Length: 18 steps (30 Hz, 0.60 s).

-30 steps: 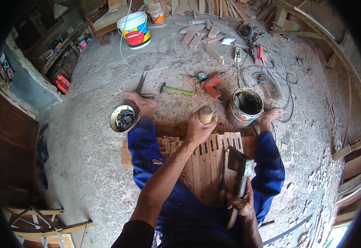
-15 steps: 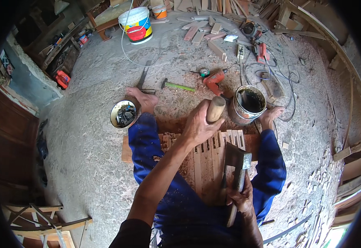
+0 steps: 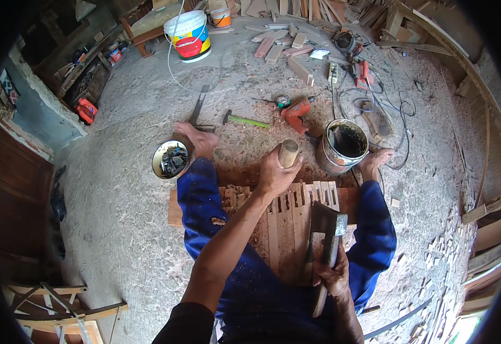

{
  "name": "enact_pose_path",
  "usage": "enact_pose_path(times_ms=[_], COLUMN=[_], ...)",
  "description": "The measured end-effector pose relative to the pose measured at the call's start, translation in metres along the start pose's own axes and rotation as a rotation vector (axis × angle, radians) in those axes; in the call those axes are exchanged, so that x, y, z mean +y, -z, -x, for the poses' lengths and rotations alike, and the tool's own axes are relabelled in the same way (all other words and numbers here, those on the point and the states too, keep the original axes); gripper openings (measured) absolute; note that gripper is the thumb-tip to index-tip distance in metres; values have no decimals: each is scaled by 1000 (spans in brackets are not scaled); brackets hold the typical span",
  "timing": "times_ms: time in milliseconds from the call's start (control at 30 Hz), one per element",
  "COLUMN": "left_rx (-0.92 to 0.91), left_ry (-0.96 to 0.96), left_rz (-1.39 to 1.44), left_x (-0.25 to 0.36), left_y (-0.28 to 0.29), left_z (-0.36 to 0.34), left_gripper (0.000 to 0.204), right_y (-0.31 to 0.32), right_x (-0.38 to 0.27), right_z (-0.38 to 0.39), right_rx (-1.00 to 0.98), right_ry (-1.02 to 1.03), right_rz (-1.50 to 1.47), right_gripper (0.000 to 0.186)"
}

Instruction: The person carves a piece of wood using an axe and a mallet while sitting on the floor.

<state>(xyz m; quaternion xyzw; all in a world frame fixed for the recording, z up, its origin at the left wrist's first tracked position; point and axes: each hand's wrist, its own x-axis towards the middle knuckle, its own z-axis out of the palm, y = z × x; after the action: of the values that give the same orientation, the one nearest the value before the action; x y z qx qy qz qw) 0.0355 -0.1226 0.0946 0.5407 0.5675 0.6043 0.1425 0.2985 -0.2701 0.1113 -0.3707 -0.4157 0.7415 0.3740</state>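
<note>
Looking down from the head, above and near the hands (image 3: 276, 176), fisheye-wide, taking in floor (image 3: 127, 212) all around them.

Soft, even light covers the floor (image 3: 118, 229), leaving faint shadows. 1 blown-out patch glares at the near right rim; the far left corner and the door (image 3: 15, 212) are dim. The tool (image 3: 341, 225) catches a pale glint. Black vignetting rings the view, edges bend towards it, and far scraps (image 3: 273, 49) look soft.

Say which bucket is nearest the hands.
The grimy bucket by the right foot, nearest the left hand; the cream bucket is by the left foot, the multicoloured bucket and orange bucket farther back.
</note>
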Motion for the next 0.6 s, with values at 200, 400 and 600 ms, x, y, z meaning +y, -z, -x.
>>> enact_pose_path(times_ms=[200,400,600], left_rx=[-49,-34,7], left_ry=[31,41,-139], left_rz=[-30,37,93], left_x=[-8,-12,-18], left_y=[-5,-9,-5], left_z=[0,5,11], left_gripper=[20,19,29], right_y=[5,-17,-57], right_x=[-9,-91,-148], right_z=[-9,-51,-93], right_rx=[-66,-108,-186], right_ry=[-21,382,510], right_rz=[123,861,1420], right_gripper=[52,59,78])
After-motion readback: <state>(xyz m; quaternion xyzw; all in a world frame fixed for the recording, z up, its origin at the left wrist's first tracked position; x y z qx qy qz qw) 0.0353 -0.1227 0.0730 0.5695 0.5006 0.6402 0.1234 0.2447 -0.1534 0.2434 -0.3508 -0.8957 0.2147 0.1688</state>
